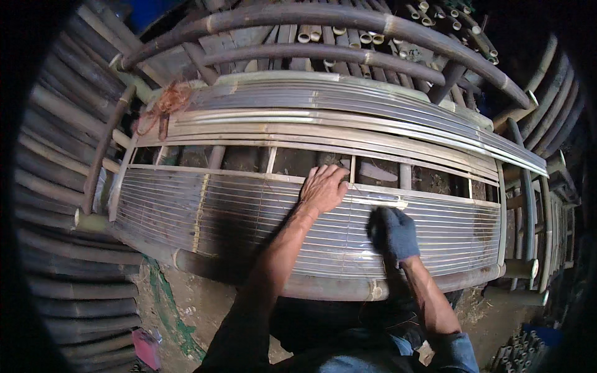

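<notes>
A long bamboo frame (186,211) lies across in front of me, its near half covered with thin split slats laid side by side. My left hand (323,188), bare, rests flat on the upper edge of the slats, with its fingertips at the top rail. My right hand (393,231) wears a dark glove and presses down on the slats just to the right of it; whether it grips anything I cannot tell. Beyond the gap with short cross pieces, a stack of long split bamboo strips (323,102) lies on the far half of the frame.
Thick dark bamboo poles (323,18) arch over the back and stack along the left side (62,143). A tangle of reddish string (166,102) hangs at the frame's left end. Dirt ground (199,304) with a pink object (148,348) lies below.
</notes>
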Action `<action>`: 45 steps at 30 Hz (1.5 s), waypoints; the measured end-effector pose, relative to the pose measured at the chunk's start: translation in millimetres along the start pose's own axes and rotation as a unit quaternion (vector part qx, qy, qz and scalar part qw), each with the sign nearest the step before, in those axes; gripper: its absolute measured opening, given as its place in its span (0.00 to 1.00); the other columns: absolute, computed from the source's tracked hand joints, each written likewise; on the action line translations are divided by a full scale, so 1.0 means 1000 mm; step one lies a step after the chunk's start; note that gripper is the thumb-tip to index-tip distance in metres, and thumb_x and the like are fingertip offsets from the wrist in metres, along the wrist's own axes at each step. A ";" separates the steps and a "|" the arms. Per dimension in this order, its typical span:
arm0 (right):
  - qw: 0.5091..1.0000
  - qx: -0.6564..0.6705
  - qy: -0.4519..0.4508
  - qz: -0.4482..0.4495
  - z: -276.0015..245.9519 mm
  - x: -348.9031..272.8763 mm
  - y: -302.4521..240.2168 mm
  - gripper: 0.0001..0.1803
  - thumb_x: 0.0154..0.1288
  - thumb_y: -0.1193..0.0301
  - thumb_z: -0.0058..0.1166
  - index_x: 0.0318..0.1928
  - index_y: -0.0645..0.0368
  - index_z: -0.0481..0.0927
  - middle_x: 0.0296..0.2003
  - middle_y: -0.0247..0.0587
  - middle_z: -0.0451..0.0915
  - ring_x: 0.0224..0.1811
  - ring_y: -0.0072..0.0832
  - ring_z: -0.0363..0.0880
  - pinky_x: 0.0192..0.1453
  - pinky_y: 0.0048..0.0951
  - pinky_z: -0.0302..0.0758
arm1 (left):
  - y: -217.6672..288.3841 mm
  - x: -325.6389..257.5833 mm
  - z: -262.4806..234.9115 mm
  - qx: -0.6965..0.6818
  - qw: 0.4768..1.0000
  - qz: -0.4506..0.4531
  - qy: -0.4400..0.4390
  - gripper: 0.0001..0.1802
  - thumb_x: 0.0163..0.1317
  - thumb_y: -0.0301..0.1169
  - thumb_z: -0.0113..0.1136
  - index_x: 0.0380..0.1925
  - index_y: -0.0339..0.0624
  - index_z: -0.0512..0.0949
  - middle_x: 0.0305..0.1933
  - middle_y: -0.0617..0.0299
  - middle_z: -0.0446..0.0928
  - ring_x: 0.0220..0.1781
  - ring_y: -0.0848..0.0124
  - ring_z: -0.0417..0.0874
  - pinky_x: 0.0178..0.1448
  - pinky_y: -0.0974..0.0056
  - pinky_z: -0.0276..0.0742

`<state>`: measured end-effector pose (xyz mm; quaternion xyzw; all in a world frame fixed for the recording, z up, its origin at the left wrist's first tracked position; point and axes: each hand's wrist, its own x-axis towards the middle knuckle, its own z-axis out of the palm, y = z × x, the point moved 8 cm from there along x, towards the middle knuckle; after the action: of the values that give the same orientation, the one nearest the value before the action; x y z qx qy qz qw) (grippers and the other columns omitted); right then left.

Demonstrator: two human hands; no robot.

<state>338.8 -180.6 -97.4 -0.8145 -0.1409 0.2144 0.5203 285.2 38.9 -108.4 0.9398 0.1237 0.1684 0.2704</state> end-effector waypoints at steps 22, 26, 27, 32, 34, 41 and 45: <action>0.988 -0.109 0.088 -0.071 -0.248 -0.103 0.044 0.35 0.65 0.64 0.57 0.68 0.68 0.62 0.64 0.61 0.68 0.67 0.50 0.67 0.71 0.46 0.64 | 0.151 -0.154 0.004 0.087 0.961 0.056 -0.258 0.09 0.58 0.30 0.62 0.39 0.45 0.82 0.44 0.59 0.78 0.48 0.55 0.78 0.53 0.54 0.75; 0.947 0.021 -0.137 -0.289 -0.066 -0.109 -0.010 0.37 0.62 0.62 0.59 0.67 0.66 0.63 0.61 0.65 0.69 0.62 0.56 0.71 0.67 0.50 0.67 | 0.178 -0.132 -0.023 0.061 0.977 0.049 -0.197 0.07 0.56 0.28 0.65 0.36 0.45 0.83 0.38 0.58 0.78 0.44 0.56 0.79 0.49 0.55 0.76; 0.953 0.106 -0.223 -0.174 -0.034 -0.106 -0.019 0.35 0.60 0.61 0.60 0.64 0.65 0.66 0.58 0.64 0.72 0.58 0.56 0.74 0.64 0.50 0.70 | 0.183 -0.122 -0.030 0.043 0.982 0.018 -0.184 0.07 0.55 0.27 0.65 0.35 0.44 0.83 0.35 0.58 0.77 0.42 0.56 0.80 0.46 0.55 0.77; 0.978 0.063 -0.095 -0.173 0.014 -0.114 0.045 0.28 0.66 0.61 0.57 0.61 0.62 0.68 0.50 0.54 0.76 0.53 0.47 0.74 0.56 0.42 0.72 | 0.147 -0.098 -0.109 0.094 0.993 0.031 -0.064 0.06 0.58 0.27 0.64 0.36 0.43 0.83 0.33 0.58 0.76 0.37 0.56 0.78 0.43 0.55 0.76; 0.983 0.073 -0.145 -0.084 -0.029 -0.070 -0.008 0.20 0.66 0.61 0.56 0.52 0.61 0.74 0.40 0.45 0.75 0.44 0.38 0.74 0.47 0.37 0.72 | 0.093 -0.090 -0.141 0.074 0.995 -0.060 -0.014 0.06 0.61 0.27 0.63 0.38 0.41 0.82 0.33 0.56 0.75 0.37 0.56 0.78 0.43 0.56 0.76; 0.975 0.012 0.147 -0.169 -0.036 0.035 -0.116 0.15 0.67 0.61 0.58 0.34 0.63 0.83 0.21 0.32 0.74 0.22 0.19 0.69 0.27 0.25 0.67 | -0.124 -0.061 -0.175 0.118 0.988 -0.048 0.082 0.16 0.72 0.35 0.47 0.43 0.39 0.82 0.39 0.47 0.80 0.43 0.48 0.81 0.50 0.48 0.75; 0.834 -0.455 0.181 -0.256 0.055 0.064 -0.129 0.10 0.63 0.65 0.55 0.36 0.53 0.87 0.37 0.43 0.85 0.38 0.40 0.84 0.43 0.40 0.79 | -0.167 -0.035 -0.106 0.176 0.975 -0.085 -0.105 0.30 0.75 0.47 0.34 0.40 0.38 0.84 0.39 0.41 0.82 0.43 0.43 0.82 0.55 0.45 0.73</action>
<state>365.9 -54.0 -13.3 -0.9184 -0.3291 -0.1658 0.1439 189.0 214.7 -124.1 0.9712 0.2014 0.0213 0.1258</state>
